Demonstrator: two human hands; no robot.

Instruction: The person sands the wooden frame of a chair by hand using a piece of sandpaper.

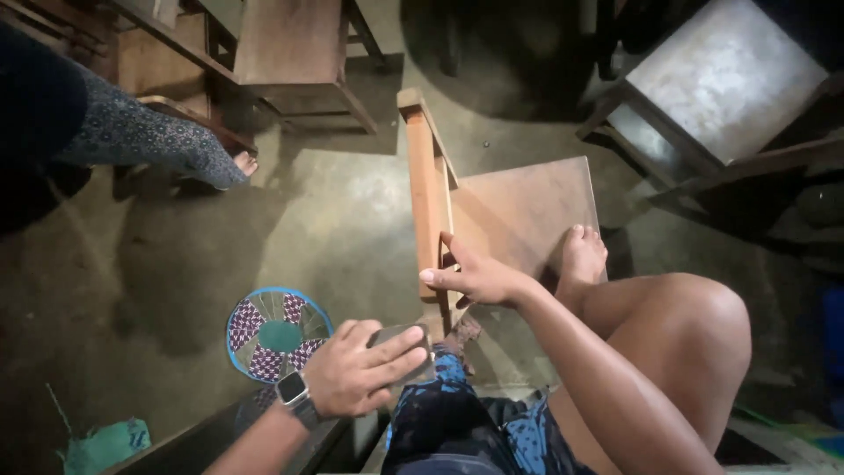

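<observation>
A wooden chair (519, 211) lying tipped on the floor is held at its back rail by the right hand (475, 280), fingers wrapped round the rail's lower end, thumb on the outer side. A bare foot (582, 257) is pressed on the seat board, just beside that hand. The left hand (356, 369), w/ a wristwatch (294, 390), is closed over a small grey flat block (406, 350), prob. sanding pad, near the rail's end. No labels or packages are seen. To the left, a round woven fan (277, 334) w/ blue rim is lying on the concrete floor (343, 220).
</observation>
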